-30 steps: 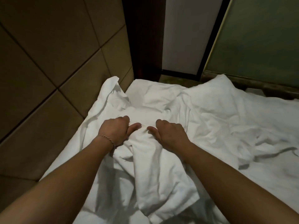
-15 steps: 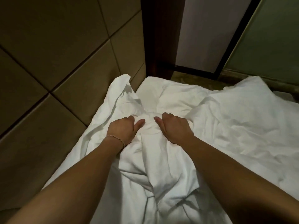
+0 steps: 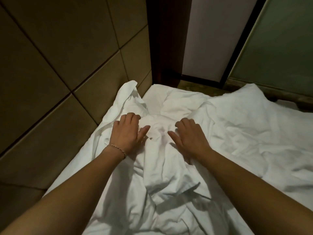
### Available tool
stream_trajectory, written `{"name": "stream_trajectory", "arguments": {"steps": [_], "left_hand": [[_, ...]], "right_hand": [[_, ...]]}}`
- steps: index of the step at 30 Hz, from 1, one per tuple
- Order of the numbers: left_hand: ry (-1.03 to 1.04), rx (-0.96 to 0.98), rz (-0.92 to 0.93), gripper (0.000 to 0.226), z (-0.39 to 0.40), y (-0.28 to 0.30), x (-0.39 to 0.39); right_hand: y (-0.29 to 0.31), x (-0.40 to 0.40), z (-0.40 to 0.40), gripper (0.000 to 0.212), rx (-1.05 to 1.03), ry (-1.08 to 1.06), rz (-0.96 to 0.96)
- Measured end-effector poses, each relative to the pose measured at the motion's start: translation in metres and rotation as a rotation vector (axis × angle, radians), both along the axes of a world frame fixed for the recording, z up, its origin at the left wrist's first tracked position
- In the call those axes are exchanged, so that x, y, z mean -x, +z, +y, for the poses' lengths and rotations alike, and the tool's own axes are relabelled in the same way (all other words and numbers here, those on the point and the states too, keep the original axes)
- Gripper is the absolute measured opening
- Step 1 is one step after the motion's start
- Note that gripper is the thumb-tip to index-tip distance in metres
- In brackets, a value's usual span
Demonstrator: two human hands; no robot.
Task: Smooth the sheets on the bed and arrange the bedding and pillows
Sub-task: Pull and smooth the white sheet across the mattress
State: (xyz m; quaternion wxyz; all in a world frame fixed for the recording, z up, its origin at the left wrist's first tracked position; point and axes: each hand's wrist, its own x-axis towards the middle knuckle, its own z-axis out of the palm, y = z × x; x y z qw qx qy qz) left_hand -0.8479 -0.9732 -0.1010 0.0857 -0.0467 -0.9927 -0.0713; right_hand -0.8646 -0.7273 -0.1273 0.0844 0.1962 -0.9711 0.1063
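Where the bed (image 3: 169, 217) meets the corner of the room, I see white bedding filling the lower right of the head view, crumpled all over. Padded brown wall panels (image 3: 59, 73) with dark seams run along the left side, right against the mattress edge. Behind the corner stands a dark wooden post (image 3: 166, 39), then a pale panel (image 3: 211, 36) in a dark frame, then a greenish panel (image 3: 279, 44) on the far right. A strip of brownish ledge (image 3: 191, 85) shows between the bedding and those panels.

I see a pillow (image 3: 172, 104) lying flat in the far corner, partly covered by the sheet (image 3: 166, 167), which is bunched into a thick ridge running from the hands toward me. One flap of sheet (image 3: 128, 92) stands up against the wall panels. More rumpled sheet spreads to the right, up to a raised corner (image 3: 252, 92) near the green panel.

My left hand (image 3: 127, 133), with a thin bracelet (image 3: 118, 149) at the wrist, rests palm down on the sheet, fingers spread and only lightly bent, thumb out. My right hand (image 3: 189, 134) lies likewise flat on the ridge, fingers relaxed. Neither grips cloth. They are near each other, with a hump of sheet between the thumbs.
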Motion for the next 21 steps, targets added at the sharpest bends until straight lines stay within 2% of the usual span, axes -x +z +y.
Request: {"name": "stream_trajectory", "arguments": {"steps": [3,6,11,17,21], "left_hand": [[-0.106,0.098,0.011,0.071,0.006,0.012,-0.048],[-0.123,0.150,-0.016,0.074,0.013,0.014,-0.094],[-0.149,0.178,-0.098,0.077,0.038,0.003,-0.151],[-0.139,0.173,-0.141,0.088,0.044,-0.018,-0.173],[-0.093,0.154,-0.177,0.100,0.024,-0.022,-0.162]], "right_hand": [[0.007,-0.054,0.023,0.056,-0.041,0.053,-0.021],[0.007,-0.100,0.039,0.058,-0.043,0.056,-0.039],[0.001,-0.157,0.053,0.080,-0.070,0.113,-0.140],[-0.016,-0.175,0.048,0.093,-0.128,0.095,-0.112],[-0.020,-0.159,0.028,0.113,-0.143,0.125,-0.071]]}}
